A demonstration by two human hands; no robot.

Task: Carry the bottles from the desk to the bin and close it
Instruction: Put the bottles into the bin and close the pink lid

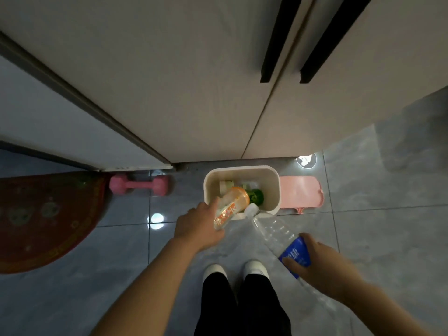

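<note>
Bottles: you hold one in each hand, both over or near the bin [242, 171], which stands on the tiled floor [363, 238] against the cabinet doors [194, 93]. Your left hand [197, 227] has its fingers closed round the base of the orange-labelled bottle [231, 206], tilted so its far end already hangs over the bin's near rim; that angle suits letting it slide in neck-first, in my judgement. Your right hand [322, 265] grips the clear water bottle [278, 235] at its blue label, thumb across the front, with the white cap pointing at the bin's near right corner; the cap appears just above the rim, though I cannot tell whether it touches. The bin is open and holds some waste, including something green. Its pink lid [300, 192] lies flat on the floor, just beside the bin on the right, so the closing step is not yet done. Neither bottle has been released. A pink dumbbell [139, 186] and a red mat [48, 221] lie to the left, well clear of the work.
</note>
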